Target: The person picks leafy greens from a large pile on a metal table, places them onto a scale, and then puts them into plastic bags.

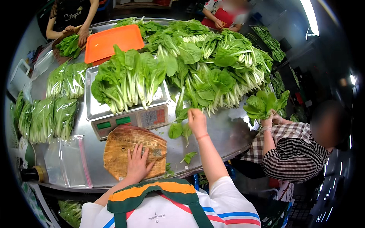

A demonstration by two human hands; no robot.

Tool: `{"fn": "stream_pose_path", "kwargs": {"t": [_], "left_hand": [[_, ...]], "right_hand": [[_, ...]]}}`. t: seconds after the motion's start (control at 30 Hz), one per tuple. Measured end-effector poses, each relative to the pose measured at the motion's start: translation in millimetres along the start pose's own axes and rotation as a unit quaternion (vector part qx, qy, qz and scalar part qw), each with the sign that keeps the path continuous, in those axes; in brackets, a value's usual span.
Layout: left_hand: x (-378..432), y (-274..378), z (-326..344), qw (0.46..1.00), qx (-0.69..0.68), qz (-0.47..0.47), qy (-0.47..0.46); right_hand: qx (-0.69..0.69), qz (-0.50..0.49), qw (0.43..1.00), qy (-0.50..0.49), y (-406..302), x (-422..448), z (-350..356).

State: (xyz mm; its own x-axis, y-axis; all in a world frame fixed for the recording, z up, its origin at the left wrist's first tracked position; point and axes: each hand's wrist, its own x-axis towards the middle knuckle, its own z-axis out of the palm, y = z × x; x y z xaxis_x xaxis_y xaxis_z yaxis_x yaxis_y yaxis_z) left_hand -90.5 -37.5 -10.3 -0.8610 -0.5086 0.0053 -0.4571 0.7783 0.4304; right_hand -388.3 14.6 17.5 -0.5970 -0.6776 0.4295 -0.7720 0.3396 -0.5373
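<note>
My left hand (139, 162) lies flat, fingers spread, on a brown paper-like sheet (118, 148) with printing, in front of a digital scale (131, 121). Several leafy green stalks (128, 79) rest on the scale's metal tray. My right hand (197, 121) is curled over the steel table, right of the scale, beside loose leaves (175, 130) and the near edge of a large heap of leafy greens (211, 82). A leaf stem seems to meet its fingertips; whether they pinch it I cannot tell.
Bagged greens (42, 119) and flat clear plastic bags (67, 162) lie at the left. An orange tray (114, 42) stands behind the scale. A co-worker (285, 148) at the right holds greens (265, 105); two more people work across the steel table (225, 134).
</note>
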Motion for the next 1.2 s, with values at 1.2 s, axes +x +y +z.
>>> {"fn": "stream_pose_path", "kwargs": {"t": [1.2], "left_hand": [[1.6,4.0,2.4,0.999,0.023,0.032,0.024]], "right_hand": [[-0.184,0.327,0.926,-0.041,80.8,-66.1,-61.0]]}}
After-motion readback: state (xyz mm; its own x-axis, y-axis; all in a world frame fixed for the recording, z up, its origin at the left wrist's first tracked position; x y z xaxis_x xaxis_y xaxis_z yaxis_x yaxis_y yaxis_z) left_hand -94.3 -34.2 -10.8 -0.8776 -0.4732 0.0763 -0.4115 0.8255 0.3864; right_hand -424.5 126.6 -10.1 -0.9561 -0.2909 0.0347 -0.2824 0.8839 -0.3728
